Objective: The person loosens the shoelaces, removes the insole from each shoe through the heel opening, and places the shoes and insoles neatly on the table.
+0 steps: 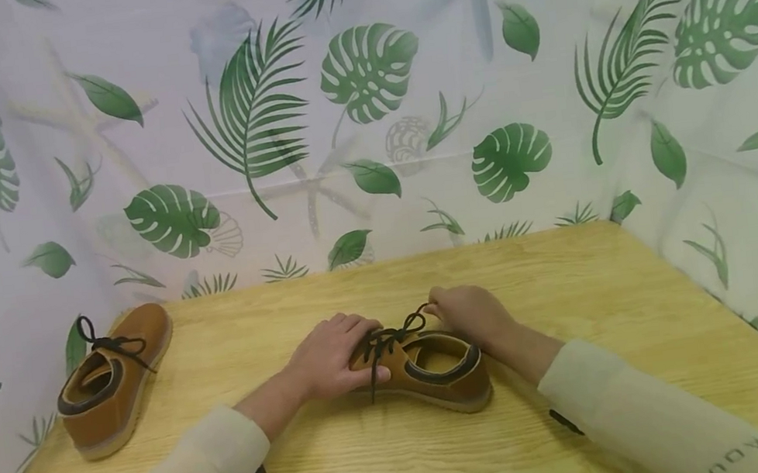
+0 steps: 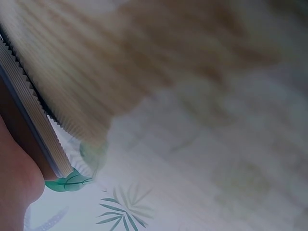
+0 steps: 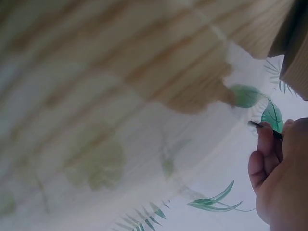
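A brown shoe (image 1: 439, 392) with a dark collar lies on the table in front of me, toe to the left. My left hand (image 1: 330, 357) grips its toe, fingers over the far side and thumb along the near side. Black shoelaces (image 1: 390, 336) cross its front with a loop and a hanging end. At the heel side, my right hand (image 1: 476, 317) pinches one lace, drawn out to the right. The right wrist view shows a dark lace tip (image 3: 255, 124) poking out past the fingers. The left wrist view catches the ridged sole edge (image 2: 36, 106) beside my hand.
A second brown shoe (image 1: 107, 412), its black laces tied in a bow, stands at the table's left edge. The wooden table (image 1: 405, 467) meets a leaf-printed cloth (image 1: 432, 207) at the back and both sides.
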Action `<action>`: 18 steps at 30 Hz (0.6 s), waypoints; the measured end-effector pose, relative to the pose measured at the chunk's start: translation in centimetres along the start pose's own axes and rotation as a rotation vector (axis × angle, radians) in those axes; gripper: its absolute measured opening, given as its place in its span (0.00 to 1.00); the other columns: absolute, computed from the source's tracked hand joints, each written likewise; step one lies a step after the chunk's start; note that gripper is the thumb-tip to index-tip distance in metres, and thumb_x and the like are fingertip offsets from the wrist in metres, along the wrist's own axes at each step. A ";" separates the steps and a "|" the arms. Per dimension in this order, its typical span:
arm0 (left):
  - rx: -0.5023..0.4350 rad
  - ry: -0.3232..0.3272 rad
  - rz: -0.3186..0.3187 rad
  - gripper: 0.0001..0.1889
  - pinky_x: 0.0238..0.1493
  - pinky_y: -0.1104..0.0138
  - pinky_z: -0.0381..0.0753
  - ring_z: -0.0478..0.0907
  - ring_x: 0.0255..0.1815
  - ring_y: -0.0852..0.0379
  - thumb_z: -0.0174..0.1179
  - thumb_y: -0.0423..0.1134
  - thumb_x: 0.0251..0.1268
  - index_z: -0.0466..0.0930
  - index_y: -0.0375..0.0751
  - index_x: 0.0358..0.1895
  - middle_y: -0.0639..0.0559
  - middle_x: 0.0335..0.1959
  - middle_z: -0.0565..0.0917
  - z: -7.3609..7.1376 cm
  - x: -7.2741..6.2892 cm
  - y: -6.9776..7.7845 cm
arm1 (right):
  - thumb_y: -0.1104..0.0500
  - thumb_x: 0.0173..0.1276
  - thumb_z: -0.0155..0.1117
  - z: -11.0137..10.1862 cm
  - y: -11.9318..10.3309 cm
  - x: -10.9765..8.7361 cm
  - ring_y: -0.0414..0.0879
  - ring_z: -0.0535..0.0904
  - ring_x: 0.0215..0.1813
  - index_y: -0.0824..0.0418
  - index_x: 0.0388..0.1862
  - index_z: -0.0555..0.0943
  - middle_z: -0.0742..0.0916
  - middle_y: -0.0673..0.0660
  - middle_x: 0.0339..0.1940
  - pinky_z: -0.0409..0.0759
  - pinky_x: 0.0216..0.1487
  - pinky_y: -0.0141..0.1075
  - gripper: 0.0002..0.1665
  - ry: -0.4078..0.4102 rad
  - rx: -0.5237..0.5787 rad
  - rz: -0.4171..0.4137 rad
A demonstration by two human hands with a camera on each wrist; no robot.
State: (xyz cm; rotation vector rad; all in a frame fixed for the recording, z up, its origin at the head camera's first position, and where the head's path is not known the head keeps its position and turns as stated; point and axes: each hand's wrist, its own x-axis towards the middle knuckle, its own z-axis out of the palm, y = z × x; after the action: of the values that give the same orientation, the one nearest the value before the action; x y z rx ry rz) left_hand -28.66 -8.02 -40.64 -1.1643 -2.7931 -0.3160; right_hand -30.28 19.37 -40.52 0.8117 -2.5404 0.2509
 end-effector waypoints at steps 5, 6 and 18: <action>-0.002 0.004 0.004 0.40 0.55 0.55 0.75 0.74 0.59 0.51 0.52 0.73 0.62 0.70 0.49 0.69 0.51 0.61 0.78 0.2 0.3 -0.1 | 0.60 0.68 0.66 0.2 0.2 -0.1 0.44 0.78 0.20 0.54 0.44 0.83 0.84 0.51 0.20 0.77 0.21 0.38 0.06 0.078 -0.043 -0.115; 0.000 -0.002 0.002 0.40 0.55 0.55 0.75 0.74 0.58 0.51 0.52 0.73 0.62 0.70 0.49 0.69 0.51 0.62 0.78 0.3 0.3 -0.1 | 0.59 0.69 0.65 0.3 0.3 -0.1 0.43 0.76 0.19 0.53 0.42 0.83 0.82 0.50 0.18 0.76 0.20 0.38 0.04 0.076 -0.052 -0.128; 0.003 -0.013 -0.004 0.40 0.56 0.54 0.75 0.74 0.58 0.50 0.52 0.73 0.62 0.70 0.50 0.69 0.50 0.62 0.78 0.2 0.0 -0.1 | 0.54 0.75 0.59 0.4 0.0 0.0 0.39 0.58 0.18 0.55 0.27 0.68 0.68 0.48 0.16 0.62 0.16 0.33 0.16 0.026 -0.034 -0.099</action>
State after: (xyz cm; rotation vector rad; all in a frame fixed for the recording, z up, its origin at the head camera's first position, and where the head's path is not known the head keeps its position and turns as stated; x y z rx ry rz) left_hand -28.75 -8.01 -40.85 -1.1652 -2.8065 -0.3053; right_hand -30.43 19.19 -40.85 0.9127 -2.4655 0.1848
